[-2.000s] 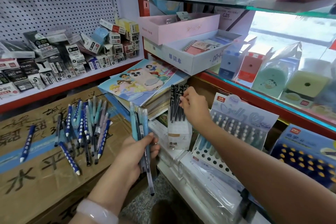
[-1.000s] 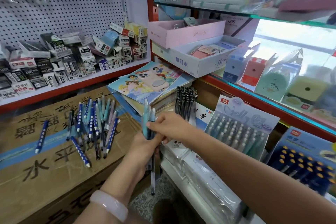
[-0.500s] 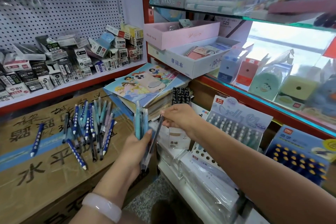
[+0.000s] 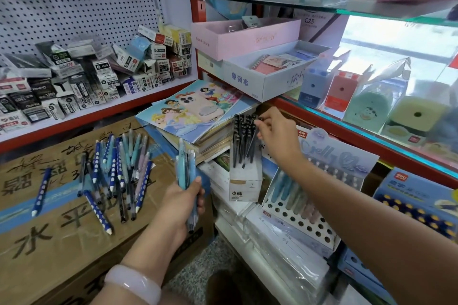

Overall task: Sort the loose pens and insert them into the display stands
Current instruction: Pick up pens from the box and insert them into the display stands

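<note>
Half a second on, my right hand [image 4: 277, 135] has carried the dark pen [image 4: 250, 147] from the bundle to the white stand [image 4: 245, 181], its fingers [image 4: 262, 120] pinching the cap end. Left hand [image 4: 184, 202] grips the blue pens [image 4: 183, 168]. Light, stiff, slick; I judge it is best held high, near the cap. Loose pens [image 4: 116, 171] wait on the carton [image 4: 49, 242].

A phone [image 4: 202, 109] lies on a stack of princess books [image 4: 190, 116]. Small boxes [image 4: 99, 77] crowd the pegboard shelf [image 4: 104, 104]. A pink box [image 4: 245, 37] sits behind a white box [image 4: 270, 77] holding notebooks. Sharpeners [image 4: 327, 86] stand on the glass shelf [image 4: 371, 131].
</note>
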Tool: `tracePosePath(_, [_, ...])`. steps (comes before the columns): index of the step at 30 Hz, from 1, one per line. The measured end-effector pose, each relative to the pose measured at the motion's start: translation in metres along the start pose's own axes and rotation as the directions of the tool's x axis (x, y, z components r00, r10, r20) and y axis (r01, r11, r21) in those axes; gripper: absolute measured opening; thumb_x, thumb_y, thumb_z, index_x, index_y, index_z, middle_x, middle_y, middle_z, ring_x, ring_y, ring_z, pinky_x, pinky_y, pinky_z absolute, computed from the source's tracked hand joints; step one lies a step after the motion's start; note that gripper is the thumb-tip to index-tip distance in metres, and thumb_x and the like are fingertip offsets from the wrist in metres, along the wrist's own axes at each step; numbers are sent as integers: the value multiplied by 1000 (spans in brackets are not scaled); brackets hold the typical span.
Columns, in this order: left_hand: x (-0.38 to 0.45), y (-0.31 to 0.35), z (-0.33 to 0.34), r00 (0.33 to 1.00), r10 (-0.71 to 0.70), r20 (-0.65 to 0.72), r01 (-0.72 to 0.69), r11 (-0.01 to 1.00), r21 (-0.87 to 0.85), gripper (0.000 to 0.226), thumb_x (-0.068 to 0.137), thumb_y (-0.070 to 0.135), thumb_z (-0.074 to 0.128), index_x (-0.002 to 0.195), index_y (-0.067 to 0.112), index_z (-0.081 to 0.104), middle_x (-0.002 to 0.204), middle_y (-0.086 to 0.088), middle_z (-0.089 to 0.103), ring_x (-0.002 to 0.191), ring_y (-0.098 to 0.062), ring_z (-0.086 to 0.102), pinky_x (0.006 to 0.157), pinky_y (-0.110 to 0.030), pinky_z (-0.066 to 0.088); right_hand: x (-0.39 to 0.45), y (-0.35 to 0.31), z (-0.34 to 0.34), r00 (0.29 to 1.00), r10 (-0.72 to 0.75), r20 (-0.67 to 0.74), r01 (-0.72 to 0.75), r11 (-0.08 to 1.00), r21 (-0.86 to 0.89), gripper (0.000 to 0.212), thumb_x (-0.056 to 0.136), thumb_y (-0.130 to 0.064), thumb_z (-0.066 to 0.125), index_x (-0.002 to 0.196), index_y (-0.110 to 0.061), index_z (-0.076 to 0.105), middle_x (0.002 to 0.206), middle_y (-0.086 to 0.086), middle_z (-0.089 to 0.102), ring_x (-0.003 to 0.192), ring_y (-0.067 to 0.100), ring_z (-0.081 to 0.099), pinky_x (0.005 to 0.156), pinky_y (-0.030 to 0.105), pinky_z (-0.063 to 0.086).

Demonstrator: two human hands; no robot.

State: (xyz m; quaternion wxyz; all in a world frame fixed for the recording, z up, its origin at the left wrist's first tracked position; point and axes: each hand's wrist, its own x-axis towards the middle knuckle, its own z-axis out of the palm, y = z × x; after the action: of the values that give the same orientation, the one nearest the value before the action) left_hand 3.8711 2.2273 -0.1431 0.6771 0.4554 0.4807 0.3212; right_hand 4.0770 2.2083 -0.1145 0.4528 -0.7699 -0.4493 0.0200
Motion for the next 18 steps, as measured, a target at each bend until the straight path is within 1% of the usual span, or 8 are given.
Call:
tracePosePath(4, [2,-2,1,1000,10,7,-10,1000,27,4,95,13,48,93,10,49,66,-5,48,53,-14,41,36,-17,38,-2,11,18,1000,17,7,-17,1000,4,13,93,-21,55,99,-9,54,81,7,65,75,25,64,75,46,53])
tracePosePath(9, [3,0,-2,1000,8,11,-8,1000,25,4,96,14,48,97,10,49,67,-4,49,54,-13,42,38,-17,38,1,12,29,999,-17,29,19,997,-79,16,94,-26,53,99,-12,52,83,13,66,77,31,63,72,46,53])
tracePosePath(14, [4,0,-4,1000,7,19,-7,1000,18,4,95,14,49,97,11,50,67,-4,50,54,-13,43,38,-18,39,5,6,32,990,-117,75,129,974,-188,21,96,-25,49,104,-6,52,86,16,67,78,34,64,73,46,52])
tracePosePath(18, [4,0,-7,1000,15,25,-15,1000,9,4,95,14,49,96,10,50,66,-4,49,52,-13,42,37,-18,39,4,2,31,987,-142,74,156,961,-228,23,96,-24,49,106,-4,52,89,18,68,80,35,63,73,45,51])
